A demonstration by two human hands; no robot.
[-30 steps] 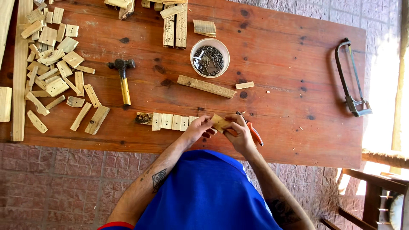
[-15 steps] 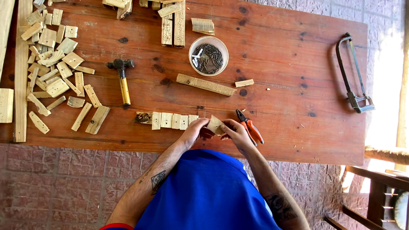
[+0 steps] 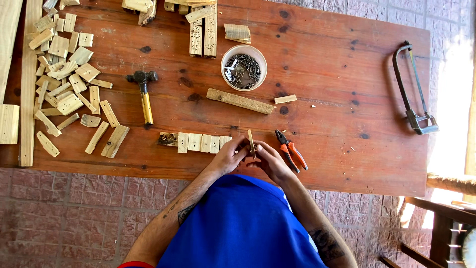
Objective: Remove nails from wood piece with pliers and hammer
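A small flat wooden piece [image 3: 251,142] stands on its edge between both my hands near the front edge of the wooden table [image 3: 322,74]. My left hand [image 3: 229,156] pinches it from the left and my right hand [image 3: 269,161] holds it from the right. Just left of my hands lies a row of small wooden blocks [image 3: 196,142]. Orange-handled pliers [image 3: 291,151] lie on the table right beside my right hand.
A white bowl of nails [image 3: 243,68] sits mid-table, with a long wood strip [image 3: 240,100] below it. A hammer [image 3: 144,94] lies left of centre, several wood offcuts [image 3: 64,84] at far left, a hacksaw [image 3: 414,89] at right. A chair [image 3: 441,233] stands lower right.
The wooden piece has been turned from lying flat in my hands to standing on edge. The pliers, partly under my right hand before, now lie uncovered beside it.
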